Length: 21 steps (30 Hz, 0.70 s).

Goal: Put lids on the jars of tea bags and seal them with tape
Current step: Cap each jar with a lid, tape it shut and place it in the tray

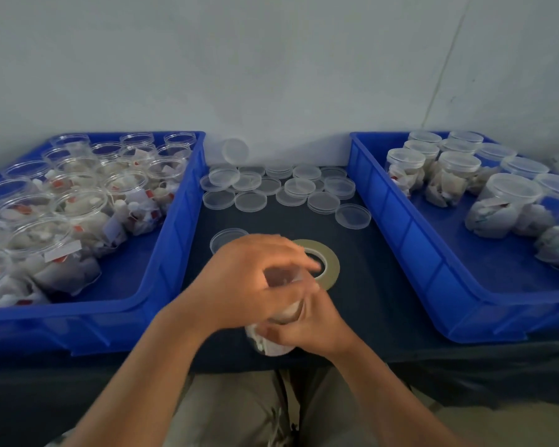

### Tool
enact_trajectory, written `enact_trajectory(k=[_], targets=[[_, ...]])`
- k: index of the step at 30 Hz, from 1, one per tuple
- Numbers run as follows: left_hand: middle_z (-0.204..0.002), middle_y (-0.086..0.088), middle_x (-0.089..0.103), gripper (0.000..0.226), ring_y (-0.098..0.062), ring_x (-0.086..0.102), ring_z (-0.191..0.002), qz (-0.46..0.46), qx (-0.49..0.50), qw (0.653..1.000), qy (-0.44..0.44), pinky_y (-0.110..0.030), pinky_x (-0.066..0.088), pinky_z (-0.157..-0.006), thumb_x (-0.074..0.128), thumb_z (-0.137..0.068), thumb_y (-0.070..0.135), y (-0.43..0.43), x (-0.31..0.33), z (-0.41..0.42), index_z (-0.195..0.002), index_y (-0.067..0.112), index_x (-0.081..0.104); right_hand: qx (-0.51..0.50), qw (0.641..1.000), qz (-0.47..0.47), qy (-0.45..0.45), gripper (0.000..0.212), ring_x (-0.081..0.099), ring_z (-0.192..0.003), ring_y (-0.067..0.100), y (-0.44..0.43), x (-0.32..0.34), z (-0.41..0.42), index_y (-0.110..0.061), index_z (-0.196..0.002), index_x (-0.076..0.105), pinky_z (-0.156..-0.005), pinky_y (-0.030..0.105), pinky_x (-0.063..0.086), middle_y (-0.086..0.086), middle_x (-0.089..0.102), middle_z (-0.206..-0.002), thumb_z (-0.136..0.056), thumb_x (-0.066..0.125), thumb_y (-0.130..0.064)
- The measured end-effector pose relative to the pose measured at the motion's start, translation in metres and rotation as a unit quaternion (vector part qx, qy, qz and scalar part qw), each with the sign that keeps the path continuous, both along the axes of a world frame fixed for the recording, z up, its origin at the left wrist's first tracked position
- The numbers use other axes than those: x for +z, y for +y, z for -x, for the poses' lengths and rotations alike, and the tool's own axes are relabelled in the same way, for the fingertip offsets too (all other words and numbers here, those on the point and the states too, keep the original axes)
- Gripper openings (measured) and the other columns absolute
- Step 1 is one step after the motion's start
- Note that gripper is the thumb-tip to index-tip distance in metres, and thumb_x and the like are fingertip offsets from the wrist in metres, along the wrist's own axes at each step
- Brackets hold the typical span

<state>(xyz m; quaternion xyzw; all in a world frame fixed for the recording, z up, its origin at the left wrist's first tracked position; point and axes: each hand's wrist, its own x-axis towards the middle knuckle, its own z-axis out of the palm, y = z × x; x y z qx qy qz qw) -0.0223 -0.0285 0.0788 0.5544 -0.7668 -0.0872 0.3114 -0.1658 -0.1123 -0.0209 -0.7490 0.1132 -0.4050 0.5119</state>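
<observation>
Beige trousers (233, 411) show at the very bottom, under the edge of a dark table (384, 285). Two bare arms reach up from there to the middle of the table.

On the far left sits a blue bin (188, 201). It is full of open jars (81, 201). They are clear, have no tops on, and are stuffed with white tea bags with little red tags.

Just beside that bin, one clear lid (225, 240) lies flat on the table. The left hand (252, 279) is right in front of it. Its fingers curl down over the top of a jar of tea bags (268, 345) and grip it. This jar stands near the front edge of the table, between the two bins. The fingers are blurry, so I cannot tell if a lid is already on it. The right hand (313, 324) wraps around the side of the same jar and holds it tight.

A tan tape roll (331, 262) lies flat just behind the hands. Farther back, a bunch of loose lids (284, 188) is spread out and partly piled up. One more lid (236, 151) stands on its edge against the grey wall (271, 75).

On the right sits a second blue bin (400, 227). It holds closed jars (449, 179) of tea bags, each with a lid on top.
</observation>
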Motion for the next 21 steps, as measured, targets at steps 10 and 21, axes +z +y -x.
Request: enact_trajectory(k=[10, 21], targets=[[-0.139, 0.011, 0.055, 0.084, -0.011, 0.053, -0.127, -0.013, 0.332, 0.940, -0.072, -0.027, 0.045, -0.092, 0.038, -0.080, 0.091, 0.003, -0.029, 0.040, -0.144, 0.037, 0.045, -0.128, 0.984, 0.120, 0.040, 0.059, 0.065, -0.112, -0.001, 0.018, 0.012, -0.009, -0.055, -0.132, 0.048, -0.085, 0.009, 0.051, -0.033, 0.059, -0.126, -0.088, 0.084, -0.040], [-0.117, 0.018, 0.068, 0.031, -0.003, 0.064, -0.109, 0.072, 0.130, 0.988, 0.047, -0.031, 0.057, -0.089, 0.064, -0.093, 0.047, -0.005, -0.032, 0.002, -0.115, 0.030, 0.078, -0.087, 0.993, 0.041, 0.072, 0.061, 0.073, -0.108, 0.024, -0.001, -0.003, -0.005, -0.017, -0.127, 0.059, -0.085, 0.044, 0.062, -0.003, 0.072, -0.115, -0.075, 0.091, -0.020]])
